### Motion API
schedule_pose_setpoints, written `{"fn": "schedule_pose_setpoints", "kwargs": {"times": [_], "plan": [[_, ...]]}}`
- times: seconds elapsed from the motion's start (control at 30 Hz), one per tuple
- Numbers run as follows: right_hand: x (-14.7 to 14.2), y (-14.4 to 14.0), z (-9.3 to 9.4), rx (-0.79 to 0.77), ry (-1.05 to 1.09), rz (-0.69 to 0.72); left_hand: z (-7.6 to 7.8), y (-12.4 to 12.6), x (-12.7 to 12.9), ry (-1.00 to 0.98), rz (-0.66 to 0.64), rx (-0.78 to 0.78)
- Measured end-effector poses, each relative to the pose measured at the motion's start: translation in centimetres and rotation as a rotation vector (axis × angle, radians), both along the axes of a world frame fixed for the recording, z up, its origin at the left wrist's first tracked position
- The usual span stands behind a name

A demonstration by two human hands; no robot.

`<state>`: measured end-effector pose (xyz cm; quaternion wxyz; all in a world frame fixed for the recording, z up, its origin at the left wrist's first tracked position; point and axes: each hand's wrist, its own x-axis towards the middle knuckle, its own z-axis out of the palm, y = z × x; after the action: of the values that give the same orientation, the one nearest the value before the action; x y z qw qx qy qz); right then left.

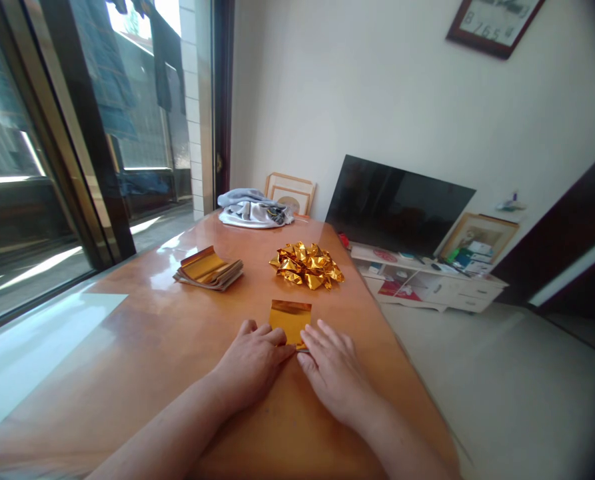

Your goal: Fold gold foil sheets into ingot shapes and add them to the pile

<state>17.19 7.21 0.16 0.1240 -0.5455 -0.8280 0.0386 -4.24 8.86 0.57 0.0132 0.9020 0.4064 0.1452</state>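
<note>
A sheet of gold foil paper (290,319) lies on the table in front of me, its near edge partly hidden by my fingers. My left hand (257,353) is closed at the sheet's near left corner, fingers curled, thumb and index finger at the edge. On the right side of the sheet rests my right hand (330,363), open, with its fingers stretched out flat and the fingertips touching the foil. Beyond the sheet sits a pile of folded gold foil pieces (307,265). To the left is a stack of gold foil papers (210,268), the top one curling up.
The glossy wooden table (157,360) has its right edge close to my right arm. A bundle of grey cloth (252,208) lies at the far end. Further right stand a television (400,203) and a white cabinet (457,293). Glass sliding doors line the left.
</note>
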Motion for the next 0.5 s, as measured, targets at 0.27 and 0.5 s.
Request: {"fn": "schedule_pose_setpoints", "kwargs": {"times": [0.27, 0.5], "plan": [[-0.9, -1.8, -0.8, -0.133, -0.14, -0.005, -0.2, -0.1, -0.1, 0.02, 0.008, 0.004], [-1.2, -2.4, -1.2, -0.124, -0.143, -0.108, 0.3, -1.0, 0.2, 0.019, 0.029, 0.008]]}}
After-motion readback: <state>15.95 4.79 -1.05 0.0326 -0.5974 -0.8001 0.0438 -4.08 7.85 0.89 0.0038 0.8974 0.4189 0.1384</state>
